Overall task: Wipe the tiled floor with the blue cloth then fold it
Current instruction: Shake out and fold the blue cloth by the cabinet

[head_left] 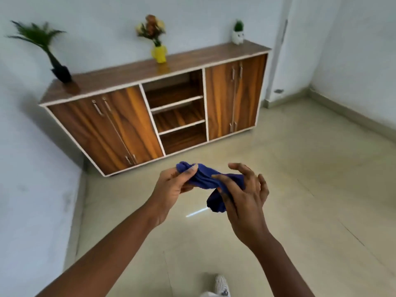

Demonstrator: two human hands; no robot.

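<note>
The blue cloth [203, 179] is bunched up and held in the air between both hands, well above the beige tiled floor [300, 189]. My left hand [171, 185] pinches its left end between thumb and fingers. My right hand [242, 196] grips the right part with thumb and forefinger, the other fingers spread. A loose tail of the cloth hangs down under my right hand.
A low wooden cabinet [158, 116] with open middle shelves stands against the far wall, carrying a black-potted plant [55, 67], a yellow vase of flowers [158, 50] and a small white pot [237, 35]. White walls close the left and right sides. My foot [220, 286] shows at the bottom.
</note>
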